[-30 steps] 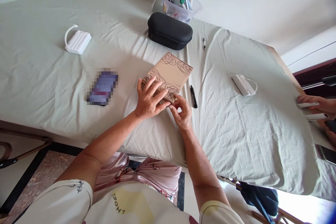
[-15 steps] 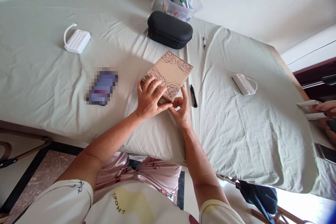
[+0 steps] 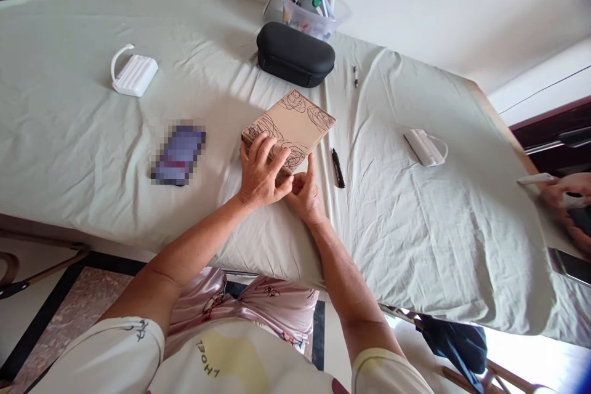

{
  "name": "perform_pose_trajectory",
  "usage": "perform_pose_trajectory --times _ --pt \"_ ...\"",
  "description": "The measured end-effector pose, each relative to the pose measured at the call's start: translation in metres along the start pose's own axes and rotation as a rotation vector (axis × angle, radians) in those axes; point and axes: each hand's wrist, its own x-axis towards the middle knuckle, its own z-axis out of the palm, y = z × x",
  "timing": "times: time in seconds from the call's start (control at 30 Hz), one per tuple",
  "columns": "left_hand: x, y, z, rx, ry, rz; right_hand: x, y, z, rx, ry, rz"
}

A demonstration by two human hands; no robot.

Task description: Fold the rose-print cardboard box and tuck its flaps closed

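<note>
A small cardboard box [image 3: 299,122] with black scribbled swirls on its top sits on the cloth in front of me. My left hand [image 3: 262,172] lies over its near left edge, fingers spread on the top and thumb along the near side. At the near right corner, my right hand [image 3: 305,192] has curled fingers against the box's near side, with the index finger pointing up along the corner. What exactly those fingertips pinch is hidden. To the right of the box a black marker [image 3: 338,168] lies on the cloth.
Behind the box are a black zip case [image 3: 295,54] and a clear plastic tub [image 3: 307,21]. A pixelated phone [image 3: 178,155] and a white power bank [image 3: 135,75] lie left. Another white power bank [image 3: 425,147] and a pen [image 3: 355,77] lie right. Another person's hand [image 3: 572,188] shows far right.
My right hand has shifted slightly left along the near side of the box. The box has moved a little left. The other person's hand has changed position at far right.
</note>
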Motion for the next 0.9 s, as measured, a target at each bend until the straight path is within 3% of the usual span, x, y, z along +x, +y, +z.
perform_pose_trajectory --times 0.23,0.43,0.57,0.7,0.9 --pt "0.003 -0.017 -0.006 -0.139 -0.039 0.124 0.002 -0.004 -0.017 0.010 0.136 -0.142" --pt "0.005 -0.014 -0.007 -0.173 -0.038 0.133 -0.002 -0.018 -0.007 0.009 -0.063 -0.309" --pt "0.007 -0.011 -0.008 -0.120 -0.039 0.088 -0.001 -0.016 -0.006 -0.020 -0.072 -0.219" --pt "0.006 -0.017 -0.007 -0.177 0.010 0.130 0.003 -0.001 -0.019 -0.061 0.094 -0.069" --pt "0.007 -0.032 -0.005 -0.301 0.181 0.179 0.012 0.026 -0.040 -0.096 0.341 0.128"
